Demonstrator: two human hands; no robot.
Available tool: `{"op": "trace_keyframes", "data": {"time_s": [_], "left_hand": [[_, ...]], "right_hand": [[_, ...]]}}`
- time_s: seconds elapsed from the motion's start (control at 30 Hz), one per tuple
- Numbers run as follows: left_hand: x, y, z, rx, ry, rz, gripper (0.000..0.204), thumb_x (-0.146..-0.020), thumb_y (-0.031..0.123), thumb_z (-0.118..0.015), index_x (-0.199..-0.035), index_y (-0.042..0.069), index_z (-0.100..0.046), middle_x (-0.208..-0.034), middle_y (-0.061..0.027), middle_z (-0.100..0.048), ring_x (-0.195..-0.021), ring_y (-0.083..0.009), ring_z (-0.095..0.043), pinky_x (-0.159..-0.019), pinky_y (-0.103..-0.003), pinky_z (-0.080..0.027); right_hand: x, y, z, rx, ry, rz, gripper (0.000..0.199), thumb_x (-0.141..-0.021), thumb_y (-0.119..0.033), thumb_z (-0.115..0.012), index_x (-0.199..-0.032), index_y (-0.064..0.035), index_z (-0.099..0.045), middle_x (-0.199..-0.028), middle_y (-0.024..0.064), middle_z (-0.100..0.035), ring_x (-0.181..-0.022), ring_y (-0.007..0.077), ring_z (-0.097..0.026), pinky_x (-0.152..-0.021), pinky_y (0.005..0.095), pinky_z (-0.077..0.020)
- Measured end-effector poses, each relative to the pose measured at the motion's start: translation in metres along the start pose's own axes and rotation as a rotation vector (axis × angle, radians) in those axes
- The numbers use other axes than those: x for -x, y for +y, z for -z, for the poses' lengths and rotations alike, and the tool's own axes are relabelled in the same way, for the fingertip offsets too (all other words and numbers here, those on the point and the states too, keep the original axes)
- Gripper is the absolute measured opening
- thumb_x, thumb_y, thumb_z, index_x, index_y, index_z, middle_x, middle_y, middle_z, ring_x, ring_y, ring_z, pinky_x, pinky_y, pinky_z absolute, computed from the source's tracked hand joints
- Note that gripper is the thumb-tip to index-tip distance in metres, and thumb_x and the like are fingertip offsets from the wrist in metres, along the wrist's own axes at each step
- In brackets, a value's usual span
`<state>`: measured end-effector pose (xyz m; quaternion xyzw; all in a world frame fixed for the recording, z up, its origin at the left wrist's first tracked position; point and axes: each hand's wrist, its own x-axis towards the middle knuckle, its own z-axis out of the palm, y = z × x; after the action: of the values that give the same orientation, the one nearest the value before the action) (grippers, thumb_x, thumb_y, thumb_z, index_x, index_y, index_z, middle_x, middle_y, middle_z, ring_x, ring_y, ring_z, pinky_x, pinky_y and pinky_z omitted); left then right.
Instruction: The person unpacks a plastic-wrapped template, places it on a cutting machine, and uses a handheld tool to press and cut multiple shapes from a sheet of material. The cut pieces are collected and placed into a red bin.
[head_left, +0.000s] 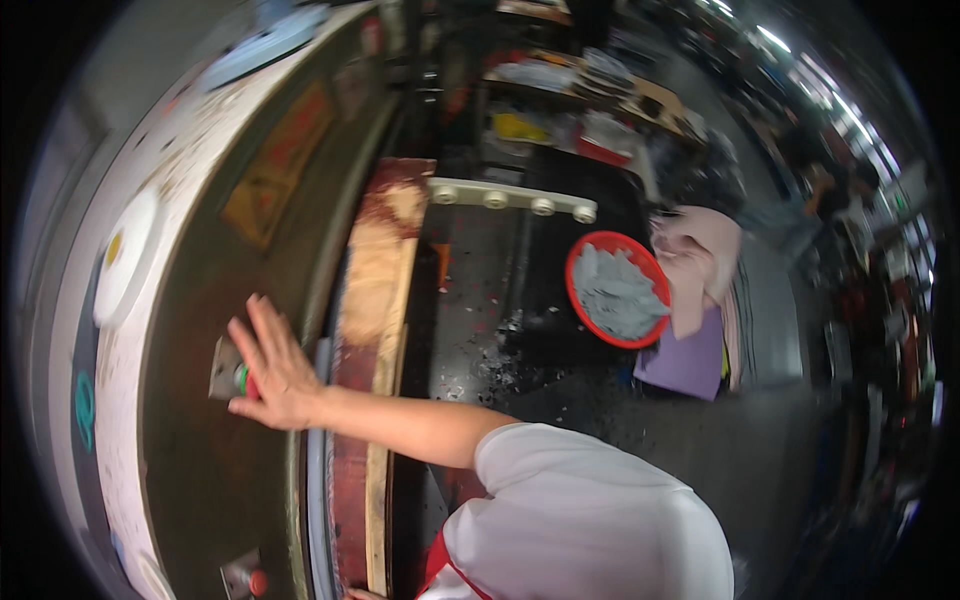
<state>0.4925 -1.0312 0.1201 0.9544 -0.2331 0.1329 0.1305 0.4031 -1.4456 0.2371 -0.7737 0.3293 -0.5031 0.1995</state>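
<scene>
My right hand (275, 375) reaches left across a long wooden ledge (378, 290) with its fingers spread. It lies over a small metal control box (222, 372) on the dark green machine panel (200, 440). Part of a green button (240, 378) shows beside the palm, with some red next to it. The palm hides the rest, so I cannot tell whether a button is pressed. Only a sliver of what looks like my left hand (362, 594) shows at the bottom edge, near the ledge. Its fingers are cut off from view.
A second control box with a red button (258, 582) sits lower on the panel. Right of the ledge, a red basin (617, 340) of grey pieces stands on a black surface, beside pink cloth (700, 245) and a purple sheet (685, 360). A pale bar (515, 196) lies behind.
</scene>
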Motion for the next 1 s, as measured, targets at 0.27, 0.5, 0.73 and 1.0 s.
{"op": "trace_keyframes", "data": {"time_s": [0.27, 0.5, 0.73, 1.0], "left_hand": [[0.000, -0.006, -0.018, 0.064, 0.214, -0.206, 0.028, -0.088, 0.029, -0.064, -0.095, 0.002, -0.070, -0.078, -0.0147, -0.069, -0.067, -0.0317, -0.065, -0.061, -0.038, -0.054], [0.017, -0.006, -0.003, 0.127, 0.127, -0.186, 0.030, -0.088, 0.027, -0.064, -0.094, -0.002, -0.070, -0.080, -0.0176, -0.069, -0.073, -0.0319, -0.067, -0.067, -0.037, -0.055], [0.067, 0.011, 0.019, 0.168, 0.077, -0.185, 0.025, -0.089, 0.024, -0.061, -0.084, 0.001, -0.067, -0.071, -0.0163, -0.065, -0.063, -0.0318, -0.061, -0.060, -0.040, -0.051], [0.157, 0.013, 0.042, 0.175, -0.032, -0.234, 0.027, -0.088, 0.027, -0.064, -0.084, 0.000, -0.067, -0.075, -0.0185, -0.066, -0.068, -0.0337, -0.063, -0.062, -0.038, -0.052]], "right_hand": [[0.141, 0.035, 0.051, -0.059, -0.536, -0.241, 0.028, -0.076, -0.023, -0.073, -0.086, 0.0021, -0.063, -0.080, 0.0167, -0.061, -0.088, 0.0333, -0.055, -0.086, 0.0441, -0.0432], [0.173, 0.048, 0.047, -0.078, -0.433, 0.001, 0.028, -0.072, -0.023, -0.074, -0.080, -0.0006, -0.061, -0.082, 0.0143, -0.063, -0.094, 0.0327, -0.056, -0.100, 0.0414, -0.0375], [0.207, 0.037, 0.107, -0.019, -0.399, -0.001, 0.033, -0.073, -0.028, -0.074, -0.084, -0.0007, -0.060, -0.095, 0.0153, -0.061, -0.103, 0.0316, -0.053, -0.103, 0.0422, -0.0355], [0.187, 0.028, 0.142, 0.084, -0.236, -0.086, 0.044, -0.070, -0.018, -0.074, -0.109, -0.0022, -0.061, -0.113, 0.0183, -0.053, -0.112, 0.0346, -0.046, -0.088, 0.0431, -0.0455]]}}
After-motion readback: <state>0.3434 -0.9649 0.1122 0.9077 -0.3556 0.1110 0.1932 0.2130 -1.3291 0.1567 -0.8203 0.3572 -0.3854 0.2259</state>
